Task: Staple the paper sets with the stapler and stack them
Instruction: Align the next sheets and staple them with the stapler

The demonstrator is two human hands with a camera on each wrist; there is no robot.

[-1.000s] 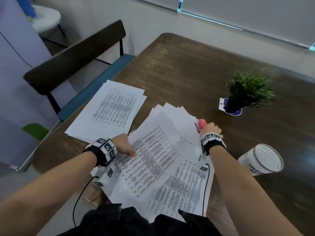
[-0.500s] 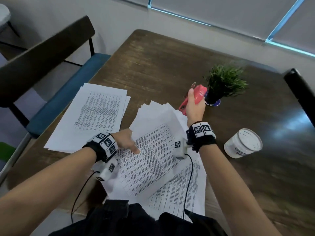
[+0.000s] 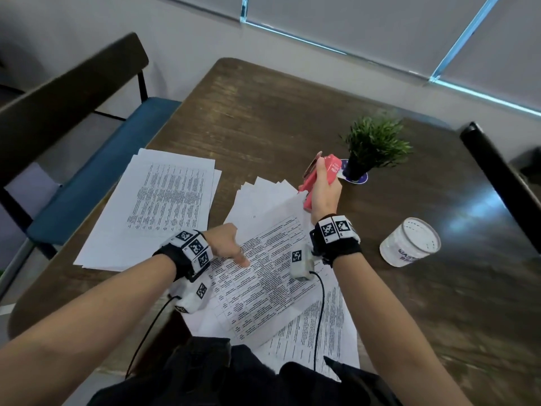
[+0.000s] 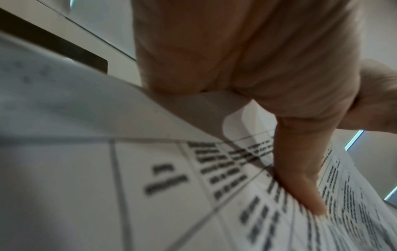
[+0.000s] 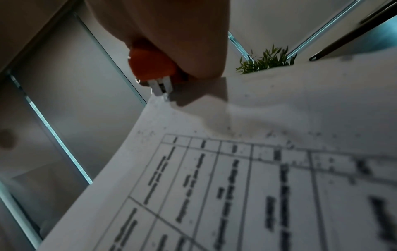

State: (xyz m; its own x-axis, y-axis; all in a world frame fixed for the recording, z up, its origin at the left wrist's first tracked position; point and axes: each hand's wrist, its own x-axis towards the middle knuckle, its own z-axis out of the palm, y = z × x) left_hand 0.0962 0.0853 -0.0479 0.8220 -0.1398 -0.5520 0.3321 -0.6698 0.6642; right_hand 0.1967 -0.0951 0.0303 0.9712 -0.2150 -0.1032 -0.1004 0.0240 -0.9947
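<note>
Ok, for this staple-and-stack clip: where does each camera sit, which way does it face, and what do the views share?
Head: worn on the head, looks forward and down at the table; both forearms show, left hand on the paper set, right hand gripping the stapler.
Left wrist: looks along the left hand, whose fingers press the printed sheet.
Right wrist: looks along the right hand at the stapler over the sheet's corner.
Shared: head and right wrist both show the plant.
</note>
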